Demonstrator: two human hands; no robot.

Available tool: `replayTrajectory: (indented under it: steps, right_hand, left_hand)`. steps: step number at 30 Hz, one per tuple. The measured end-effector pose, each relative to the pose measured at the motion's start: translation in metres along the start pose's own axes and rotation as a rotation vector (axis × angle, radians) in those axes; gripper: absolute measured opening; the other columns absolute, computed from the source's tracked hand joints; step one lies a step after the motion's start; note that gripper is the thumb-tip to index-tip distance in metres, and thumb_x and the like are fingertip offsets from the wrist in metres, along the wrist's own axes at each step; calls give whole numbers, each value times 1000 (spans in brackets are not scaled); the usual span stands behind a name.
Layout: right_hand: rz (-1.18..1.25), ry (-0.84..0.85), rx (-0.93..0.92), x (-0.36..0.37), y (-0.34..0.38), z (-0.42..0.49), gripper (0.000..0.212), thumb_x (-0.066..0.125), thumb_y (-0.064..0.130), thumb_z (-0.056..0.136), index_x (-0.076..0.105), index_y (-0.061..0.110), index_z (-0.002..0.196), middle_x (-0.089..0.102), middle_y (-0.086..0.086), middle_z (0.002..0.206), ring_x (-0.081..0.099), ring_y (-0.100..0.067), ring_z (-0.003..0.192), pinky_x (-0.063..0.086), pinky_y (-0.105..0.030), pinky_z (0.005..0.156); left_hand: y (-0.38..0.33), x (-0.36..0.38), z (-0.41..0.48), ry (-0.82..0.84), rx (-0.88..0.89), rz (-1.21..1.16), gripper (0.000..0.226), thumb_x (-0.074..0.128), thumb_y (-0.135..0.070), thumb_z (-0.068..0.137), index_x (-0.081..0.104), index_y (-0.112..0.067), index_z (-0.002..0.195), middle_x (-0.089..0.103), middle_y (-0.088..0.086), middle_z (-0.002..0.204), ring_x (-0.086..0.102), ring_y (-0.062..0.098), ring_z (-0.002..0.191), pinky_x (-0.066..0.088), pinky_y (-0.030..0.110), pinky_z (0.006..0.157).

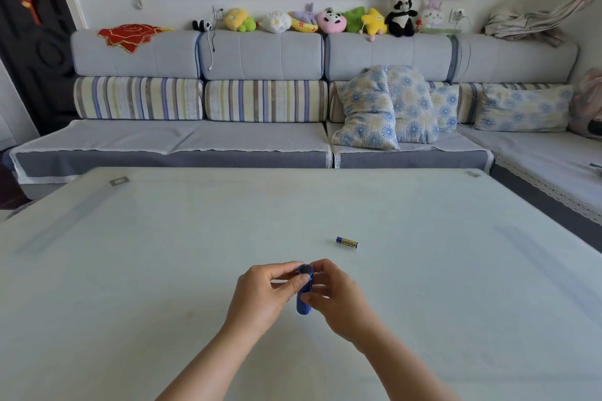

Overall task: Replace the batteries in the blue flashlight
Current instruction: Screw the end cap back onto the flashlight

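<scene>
Both hands are wrapped around the blue flashlight [305, 293], which is held up just above the pale table [163, 270], roughly in the middle near the close edge. It's tilted so its far end, with a dark round cap or face, points up and away from the person. Left hand [264, 293] is pinching that top end, thumb pressed right on the rim and fingers curled around the other side, so it's closed snug on the flashlight. Right hand [335, 296] grips the lower part of the barrel, thumb across the front, fingers behind, also closed tight on it. Can't tell if the cap is loose or fully screwed on, the fingers cover the seam. One AAA-looking battery [347, 242], blue and gold, lies flat on the table beyond the grip and off to the right of it, well apart from both hands. Nothing else sits on the tabletop near the grip. Farther out past the table's far edge there's a long grey sofa [260, 137] with striped cushions, a few blue flower-print pillows [384, 107] leaning up on the right side, and a row of plush toys [325, 21] along the top of the backrest, with a panda among them.
</scene>
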State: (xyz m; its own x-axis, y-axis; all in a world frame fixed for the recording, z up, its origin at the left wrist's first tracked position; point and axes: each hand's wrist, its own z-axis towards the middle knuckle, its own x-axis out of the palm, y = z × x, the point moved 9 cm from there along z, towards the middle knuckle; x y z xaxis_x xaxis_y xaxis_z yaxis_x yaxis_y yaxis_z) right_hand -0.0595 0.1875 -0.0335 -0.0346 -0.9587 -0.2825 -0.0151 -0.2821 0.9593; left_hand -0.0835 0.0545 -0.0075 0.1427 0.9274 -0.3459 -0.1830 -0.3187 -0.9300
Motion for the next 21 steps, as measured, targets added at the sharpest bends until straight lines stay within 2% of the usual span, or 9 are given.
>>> replayTrajectory:
  steps: [4, 8, 13, 18, 21]
  right_hand:
    - [-16, 2, 0, 1, -4, 3, 27, 59, 2, 78, 56, 21, 98, 70, -1, 95, 67, -8, 88, 47, -11, 65]
    - [-28, 1, 4, 1, -9, 5, 27, 59, 1, 79, 55, 19, 98, 70, -4, 98, 67, -9, 89, 47, -10, 64]
    - [-30, -2, 11, 1, -13, 6, 27, 59, 0, 79, 55, 17, 100, 69, -3, 97, 67, -7, 87, 46, -9, 63]
    - [-39, -4, 16, 1, -15, 6, 27, 59, 2, 79, 56, 18, 100, 70, -1, 99, 67, -6, 88, 46, -7, 65]
    - [-45, -4, 13, 0, -15, 6, 27, 59, 3, 79, 55, 16, 102, 70, -3, 101, 67, -9, 91, 48, -11, 69]
  left_hand:
    - [5, 2, 2, 11, -13, 14, 15, 74, -31, 75, 73, -37, 89, 71, -27, 62, 67, -9, 63, 45, 1, 56]
    - [7, 3, 2, 9, -20, 24, 15, 75, -32, 74, 72, -38, 88, 70, -23, 62, 67, -9, 62, 44, 0, 54]
    - [9, 6, 3, 27, -18, 42, 15, 74, -32, 75, 72, -41, 86, 68, -29, 55, 66, -10, 60, 42, -1, 53]
    - [7, 8, 3, 56, -4, 50, 17, 73, -32, 75, 70, -47, 80, 69, -33, 60, 66, -10, 61, 44, 0, 54]
    - [6, 9, 3, 70, -6, 46, 17, 74, -32, 75, 70, -48, 81, 73, -29, 72, 68, -7, 66, 47, 2, 57]
